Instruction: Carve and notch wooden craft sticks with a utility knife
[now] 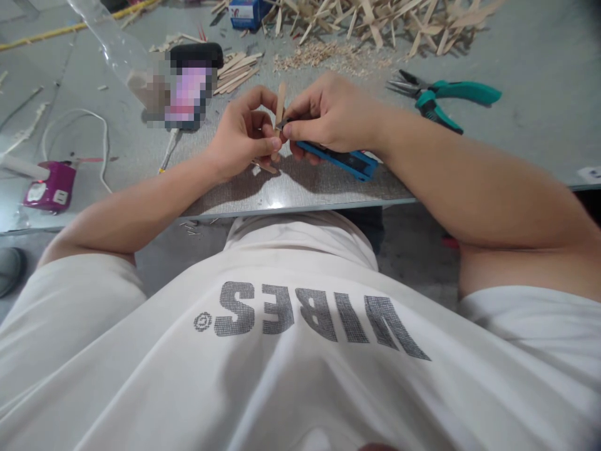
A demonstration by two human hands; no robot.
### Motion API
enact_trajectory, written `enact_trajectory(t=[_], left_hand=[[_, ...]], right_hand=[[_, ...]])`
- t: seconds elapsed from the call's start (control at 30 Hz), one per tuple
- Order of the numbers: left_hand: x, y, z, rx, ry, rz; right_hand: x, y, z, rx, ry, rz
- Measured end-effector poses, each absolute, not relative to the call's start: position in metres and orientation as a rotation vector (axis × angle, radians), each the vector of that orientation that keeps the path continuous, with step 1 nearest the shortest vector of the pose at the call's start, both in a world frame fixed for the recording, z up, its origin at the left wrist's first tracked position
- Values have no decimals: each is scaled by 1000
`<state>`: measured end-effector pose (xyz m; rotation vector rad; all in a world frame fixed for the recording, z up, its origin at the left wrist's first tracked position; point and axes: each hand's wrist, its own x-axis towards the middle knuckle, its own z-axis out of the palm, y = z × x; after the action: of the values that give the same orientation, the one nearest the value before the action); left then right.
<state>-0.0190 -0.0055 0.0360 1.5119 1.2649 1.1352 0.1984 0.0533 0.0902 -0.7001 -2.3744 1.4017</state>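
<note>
My left hand [244,131] pinches a thin wooden stick [280,103] and holds it upright above the grey table [328,188]. My right hand [328,113] is wrapped round a blue utility knife [345,160], with the blade end pressed against the stick near my thumb. The knife's handle sticks out to the right below my palm. Both hands are close together near the table's front edge. A small wooden offcut [265,166] lies under my left hand.
Teal-handled pliers [444,97] lie to the right. A heap of wooden sticks [375,19] and shavings [328,56] fills the back. A blurred phone [188,88], loose sticks [237,69], a blue box [244,12], a magenta device [49,186] and white cable [101,131] sit left.
</note>
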Motion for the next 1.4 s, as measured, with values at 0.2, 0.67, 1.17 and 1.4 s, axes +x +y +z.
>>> enact_trajectory(t=[0.2, 0.67, 1.17, 1.4], left_hand=[[-17, -7, 37, 1506, 1263, 1132], [-11, -17, 45, 1571, 1336, 1134], [-23, -6, 30, 1767, 1313, 1177], [-23, 5, 19, 1737, 1353, 1207]], right_hand=[[199, 55, 90, -698, -2432, 1371], [194, 57, 85, -666, -2243, 1490], [190, 46, 92, -765, -2180, 1492], [190, 46, 89, -784, -2203, 1458]])
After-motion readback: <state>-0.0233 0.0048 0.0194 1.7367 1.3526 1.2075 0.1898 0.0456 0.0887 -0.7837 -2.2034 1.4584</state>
